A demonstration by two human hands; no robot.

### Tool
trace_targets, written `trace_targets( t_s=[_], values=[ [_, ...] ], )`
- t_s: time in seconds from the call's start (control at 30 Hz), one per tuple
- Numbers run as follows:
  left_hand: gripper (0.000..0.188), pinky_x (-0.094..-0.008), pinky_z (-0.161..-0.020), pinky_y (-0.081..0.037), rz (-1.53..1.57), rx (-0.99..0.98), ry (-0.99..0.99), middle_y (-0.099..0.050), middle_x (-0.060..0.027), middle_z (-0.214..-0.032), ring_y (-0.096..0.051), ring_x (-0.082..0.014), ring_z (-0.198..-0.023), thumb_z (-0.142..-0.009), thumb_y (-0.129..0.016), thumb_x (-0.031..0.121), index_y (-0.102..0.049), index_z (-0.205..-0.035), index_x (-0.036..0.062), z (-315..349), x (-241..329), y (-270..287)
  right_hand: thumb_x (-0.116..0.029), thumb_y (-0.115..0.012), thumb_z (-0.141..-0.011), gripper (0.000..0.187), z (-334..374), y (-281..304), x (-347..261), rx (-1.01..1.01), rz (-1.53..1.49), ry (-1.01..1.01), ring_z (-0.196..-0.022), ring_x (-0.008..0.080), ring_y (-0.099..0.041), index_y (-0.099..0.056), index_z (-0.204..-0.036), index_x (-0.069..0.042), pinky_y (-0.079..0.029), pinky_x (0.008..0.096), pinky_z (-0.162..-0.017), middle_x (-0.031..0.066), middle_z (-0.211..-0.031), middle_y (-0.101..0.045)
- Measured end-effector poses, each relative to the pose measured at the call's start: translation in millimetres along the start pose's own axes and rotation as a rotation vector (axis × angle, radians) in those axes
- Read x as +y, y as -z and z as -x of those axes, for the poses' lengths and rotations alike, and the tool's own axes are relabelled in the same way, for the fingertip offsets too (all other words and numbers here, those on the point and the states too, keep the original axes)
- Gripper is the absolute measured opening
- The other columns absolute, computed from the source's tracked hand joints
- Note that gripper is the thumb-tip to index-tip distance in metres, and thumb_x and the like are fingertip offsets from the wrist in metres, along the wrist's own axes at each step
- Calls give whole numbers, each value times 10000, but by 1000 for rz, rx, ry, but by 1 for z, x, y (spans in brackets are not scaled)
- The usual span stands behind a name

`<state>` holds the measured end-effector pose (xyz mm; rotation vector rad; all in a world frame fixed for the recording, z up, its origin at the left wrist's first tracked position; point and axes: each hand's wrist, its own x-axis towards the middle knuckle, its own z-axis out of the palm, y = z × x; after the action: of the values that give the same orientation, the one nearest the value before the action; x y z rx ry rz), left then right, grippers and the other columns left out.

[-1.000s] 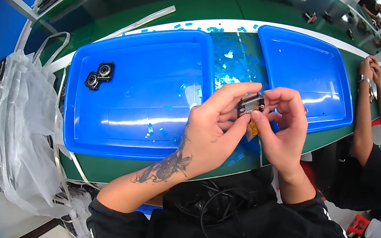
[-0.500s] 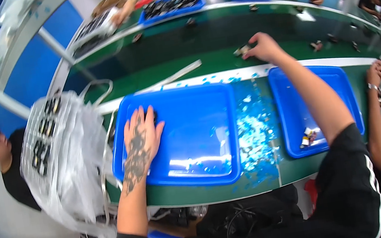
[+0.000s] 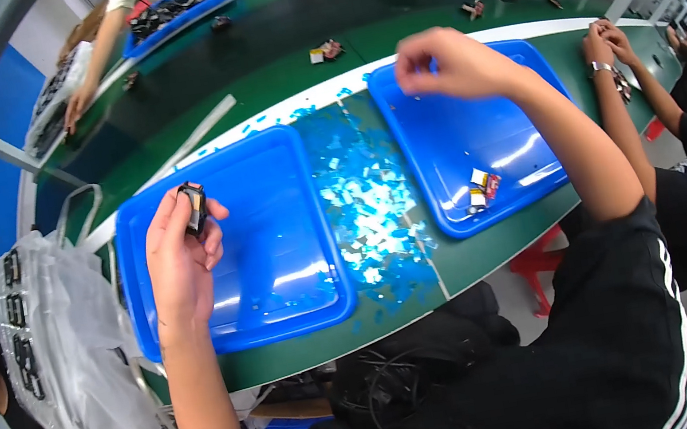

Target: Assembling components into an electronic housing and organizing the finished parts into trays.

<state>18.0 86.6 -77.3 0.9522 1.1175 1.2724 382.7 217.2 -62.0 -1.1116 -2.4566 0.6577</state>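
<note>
My left hand [image 3: 180, 258] is raised over the left blue tray [image 3: 322, 218], its fingers wrapped round a small black device with a pale panel [image 3: 194, 208]. Above the far part of the right blue tray [image 3: 512, 210] hangs my right hand [image 3: 450, 67], slightly smeared by motion. Its fingers curl loosely with a gap inside, and I see nothing held in them. A few small white, yellow and red parts [image 3: 482, 190] lie in the right tray's near left corner. On the green belt beyond the trays sits a small part with a white and yellow block [image 3: 327, 52].
Blue film scraps [image 3: 375, 214] cover the bench between the trays. Clear plastic trays of black devices in bags [image 3: 69, 357] stand at the left. Across the belt, a person's arm [image 3: 103, 55] is beside a full blue bin [image 3: 181, 11]. A co-worker's hands [image 3: 605, 47] work at the right.
My right hand has drawn back from the belt, leaving the small part there. My left hand, earlier palm down over the left tray, has turned up, showing the black device. The view has swung rightward.
</note>
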Motion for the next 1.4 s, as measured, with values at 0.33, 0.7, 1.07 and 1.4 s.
trace_targets(
  t_s=[0.33,0.7,1.07,1.4],
  values=[
    [225,-307,-769,-577,91,-300,108,-646,-175,-1053,-690,-232,-882,-954,-560,92,-520,-1159,9,-1,-23,-80,-79,-754,-733,264,125,-13,-44,-293,149,-164,-847,312,-630,-654,-976,-51,-508,396,-768,117,-890,-634],
    [236,-266,-802,-507,-290,-400,-106,-547,-80,-1142,-582,-147,-1005,-888,-648,95,-670,-1120,57,16,-35,-90,-8,-757,-730,227,133,-25,-52,474,-626,-304,-851,107,-579,-673,-941,-3,-421,265,-798,28,-877,-655],
    [265,-326,-882,-480,-494,-416,-336,-562,-117,-1120,-583,-210,-1028,-719,-827,117,-731,-960,62,32,-39,-112,33,-701,-818,169,92,-93,-110,375,-1251,-183,-830,113,-616,-609,-960,19,-495,239,-767,69,-887,-644],
    [144,-332,-815,-533,-689,-295,-643,-591,-121,-1056,-635,-246,-930,-719,-803,66,-744,-850,54,29,-48,-95,-54,-632,-899,84,87,-77,-112,112,-842,-267,-759,49,-503,-613,-948,12,-411,213,-677,0,-859,-597]
  ],
)
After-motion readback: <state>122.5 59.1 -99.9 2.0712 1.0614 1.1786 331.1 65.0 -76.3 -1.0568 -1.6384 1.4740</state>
